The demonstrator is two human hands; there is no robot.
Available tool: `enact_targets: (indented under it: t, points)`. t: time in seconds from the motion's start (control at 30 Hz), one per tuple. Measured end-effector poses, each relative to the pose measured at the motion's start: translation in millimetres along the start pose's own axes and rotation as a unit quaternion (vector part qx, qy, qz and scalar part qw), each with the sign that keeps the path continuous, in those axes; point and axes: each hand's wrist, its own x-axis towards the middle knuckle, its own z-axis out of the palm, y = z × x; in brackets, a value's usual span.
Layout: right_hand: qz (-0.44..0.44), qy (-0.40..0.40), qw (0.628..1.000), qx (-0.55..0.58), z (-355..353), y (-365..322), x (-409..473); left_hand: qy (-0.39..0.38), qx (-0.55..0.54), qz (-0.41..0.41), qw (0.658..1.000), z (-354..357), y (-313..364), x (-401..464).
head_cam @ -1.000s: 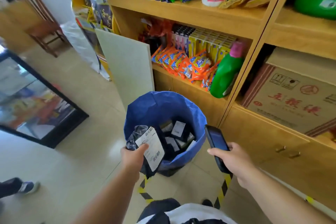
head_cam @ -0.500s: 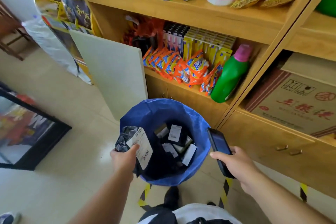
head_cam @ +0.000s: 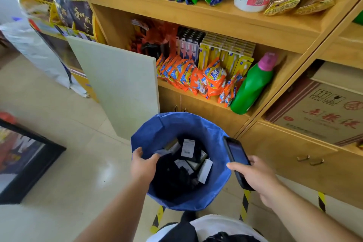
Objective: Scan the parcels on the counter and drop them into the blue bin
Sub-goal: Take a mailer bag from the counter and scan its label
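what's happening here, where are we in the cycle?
A person stands over the blue bin, which holds a pile of dark parcels with white labels. The left hand is open and empty over the bin's rim. The right hand grips a scanner handset beside the bin. No parcel is in hand.

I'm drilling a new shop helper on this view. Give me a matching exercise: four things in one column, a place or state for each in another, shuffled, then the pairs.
1. round blue fabric bin
2. dark handheld scanner
3. green plastic bottle with pink cap
4. left hand

A. on the wooden shelf
B. open, empty
C. gripped by the right hand
D. on the floor, holding black parcels

Pairs: 1-D, 2-C, 3-A, 4-B
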Motion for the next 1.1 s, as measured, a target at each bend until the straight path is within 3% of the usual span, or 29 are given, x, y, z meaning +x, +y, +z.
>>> enact_targets:
  t: [0.23, 0.57, 1.1]
  points:
    - [-0.012, 0.002, 1.000, 0.011, 6, -1, -12, -0.048, 0.039, 0.043, 0.997, 5, 9, 6]
    - [0.036, 0.089, 0.995, 0.033, -24, 35, -33, -0.148, 0.117, 0.103, 0.977, 56, 29, -18]
    - [0.092, 0.231, 0.956, 0.158, -140, 169, -137, -0.333, 0.252, 0.241, 0.876, 192, 31, -179]
